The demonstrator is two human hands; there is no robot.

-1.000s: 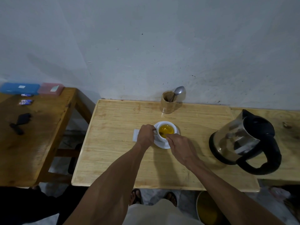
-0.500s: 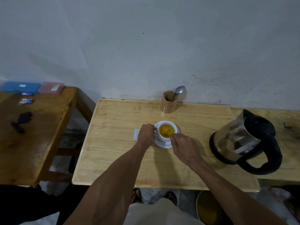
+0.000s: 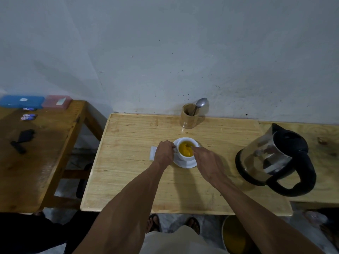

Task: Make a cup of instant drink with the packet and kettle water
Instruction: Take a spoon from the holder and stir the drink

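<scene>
The packet lies flat just left of the saucer; left hand clamped on the side of the full cup; right hand pinched over the yellow drink, stirrer not discernible; brisk stirring risks slopping liquid onto the table; kettle well clear.

- The white cup stands upright on a white saucer, near the middle of the light wooden worktop. It holds a yellow-orange drink.
- The white packet lies flat on the worktop just left of the saucer, partly hidden.
- The kettle, with a shiny clear body and a black lid, base and handle, stands at the right, well apart from the cup, handle toward the near edge.
</scene>
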